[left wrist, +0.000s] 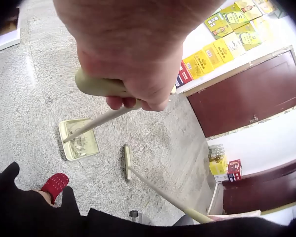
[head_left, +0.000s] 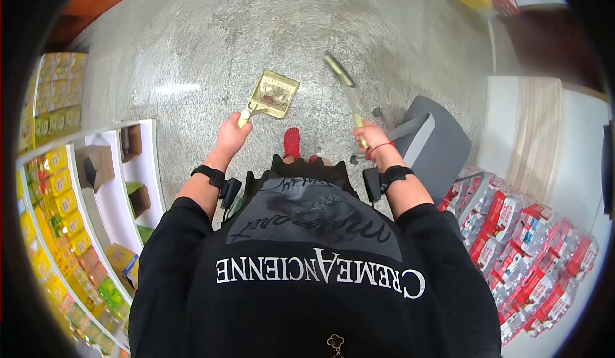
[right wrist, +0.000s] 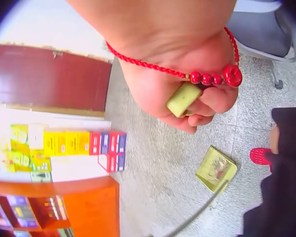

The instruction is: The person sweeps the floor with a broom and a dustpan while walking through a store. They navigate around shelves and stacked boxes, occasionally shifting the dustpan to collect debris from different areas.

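In the head view my left hand (head_left: pixel 232 133) grips the handle of a pale yellow-green long-handled dustpan (head_left: pixel 275 74). Grey and brownish debris (head_left: pixel 270 95) lies inside its pan, which overlaps the floor ahead of my feet. My right hand (head_left: pixel 370 135) has its fingers curled round the handle of a matching broom (head_left: pixel 358 121), its narrow head (head_left: pixel 338 71) out to the right of the pan. The right wrist view shows the broom handle's end (right wrist: pixel 184 98) poking from the fist. From the left wrist, the broom head (left wrist: pixel 128 163) appears apart from the dustpan (left wrist: pixel 90 147).
Grey speckled floor (head_left: pixel 211 37) spreads ahead. A grey plastic chair (head_left: pixel 442 133) stands close by my right arm, with red-labelled bottle packs (head_left: pixel 503 214) behind it. White shelving (head_left: pixel 150 166) with boxed goods runs along my left. My red shoe (head_left: pixel 292 142) is below the dustpan.
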### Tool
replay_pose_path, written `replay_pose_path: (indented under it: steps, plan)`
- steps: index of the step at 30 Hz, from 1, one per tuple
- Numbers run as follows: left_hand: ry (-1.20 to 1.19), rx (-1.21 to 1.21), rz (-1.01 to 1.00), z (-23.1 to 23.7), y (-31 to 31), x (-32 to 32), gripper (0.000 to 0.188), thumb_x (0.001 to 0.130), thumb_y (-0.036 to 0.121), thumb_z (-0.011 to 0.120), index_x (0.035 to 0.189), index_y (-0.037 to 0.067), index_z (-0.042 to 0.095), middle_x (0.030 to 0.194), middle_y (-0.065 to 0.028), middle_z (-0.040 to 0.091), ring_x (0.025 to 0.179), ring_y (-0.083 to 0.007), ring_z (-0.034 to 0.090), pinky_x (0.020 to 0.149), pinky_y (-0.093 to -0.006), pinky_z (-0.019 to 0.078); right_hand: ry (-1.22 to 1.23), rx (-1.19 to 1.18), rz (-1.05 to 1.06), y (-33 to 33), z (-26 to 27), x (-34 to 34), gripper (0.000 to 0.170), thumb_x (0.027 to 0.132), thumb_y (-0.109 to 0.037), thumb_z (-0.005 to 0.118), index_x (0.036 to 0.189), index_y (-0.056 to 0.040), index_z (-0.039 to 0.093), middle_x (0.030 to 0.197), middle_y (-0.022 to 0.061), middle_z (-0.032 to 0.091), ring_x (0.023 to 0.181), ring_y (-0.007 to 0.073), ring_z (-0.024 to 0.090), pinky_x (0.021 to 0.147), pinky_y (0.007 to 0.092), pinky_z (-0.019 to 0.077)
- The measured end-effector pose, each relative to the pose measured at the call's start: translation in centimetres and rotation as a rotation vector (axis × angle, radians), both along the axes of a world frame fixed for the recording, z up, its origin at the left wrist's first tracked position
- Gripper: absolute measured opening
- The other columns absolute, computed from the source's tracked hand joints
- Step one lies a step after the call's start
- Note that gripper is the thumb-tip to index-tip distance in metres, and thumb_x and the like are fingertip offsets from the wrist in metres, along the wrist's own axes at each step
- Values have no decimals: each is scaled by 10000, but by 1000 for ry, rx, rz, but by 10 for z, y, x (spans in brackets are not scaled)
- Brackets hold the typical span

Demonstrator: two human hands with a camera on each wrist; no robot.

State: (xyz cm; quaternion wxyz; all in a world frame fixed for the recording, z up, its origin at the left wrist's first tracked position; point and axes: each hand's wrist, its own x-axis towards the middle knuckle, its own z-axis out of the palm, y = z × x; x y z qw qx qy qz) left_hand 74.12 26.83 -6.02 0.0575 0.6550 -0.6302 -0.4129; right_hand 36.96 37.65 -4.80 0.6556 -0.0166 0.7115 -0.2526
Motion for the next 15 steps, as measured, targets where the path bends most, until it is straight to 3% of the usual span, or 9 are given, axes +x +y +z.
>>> replay_pose_path:
  steps: [4,6,8,13,15]
  plan:
    - [35,26,-30,0,-23,-2,326,740,263,607,950,16,580,839,-223,626,807,-389,604,722,-434,473,-29,14,176,11,28,15,628,760,-39,594,1344,-163,399,609,-25,439,434,63,363,360,229,268]
    - [15,34,-57,4,-37,-6,329,740,263,605,956,16,582,842,-223,626,807,-390,603,721,-435,472,-135,-16,110,8,46,2,642,758,-32,586,1359,-148,392,618,-27,457,444,52,368,367,213,256]
    - [0,-9,-101,7,-49,-15,324,743,259,601,953,13,584,835,-224,625,803,-387,603,714,-429,471,-180,-70,122,10,51,-12,488,734,-104,591,1215,-129,513,639,-20,449,506,70,386,382,242,264]
    - [-20,-20,-167,15,-83,-42,309,743,256,598,930,10,585,826,-224,624,797,-385,602,710,-426,471,-165,-111,37,11,78,-49,564,728,-88,593,1280,-115,481,617,-38,446,455,52,361,356,214,229]
    - [-21,-24,-187,12,-99,-53,304,743,254,597,923,10,585,819,-222,623,790,-383,602,707,-424,470,-62,-96,-100,8,80,-71,603,729,-81,592,1313,-121,449,612,-36,441,430,55,349,347,208,219]
